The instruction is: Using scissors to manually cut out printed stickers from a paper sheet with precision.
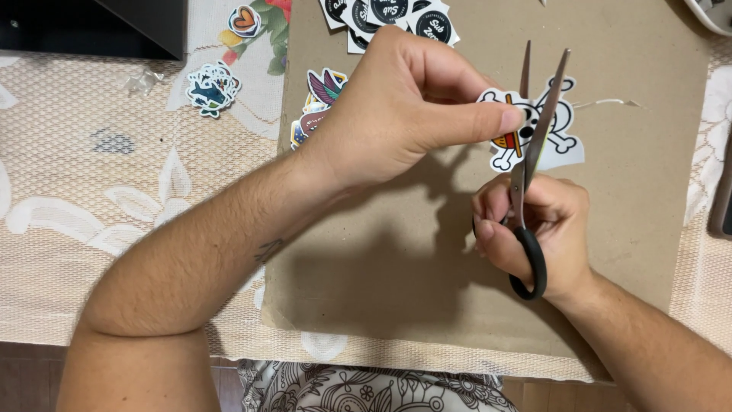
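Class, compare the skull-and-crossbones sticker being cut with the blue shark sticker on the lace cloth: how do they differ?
The skull-and-crossbones sticker is pinched in the left hand, off the table; the blue shark sticker lies flat, untouched. The skull sits between open scissor blades held by the right hand; the shark has none near. Both are cut-out picture stickers.

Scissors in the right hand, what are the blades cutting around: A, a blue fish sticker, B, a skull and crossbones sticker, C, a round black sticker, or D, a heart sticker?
B: the scissors in the right hand have open blades straddling the skull and crossbones sticker, which the left hand pinches.
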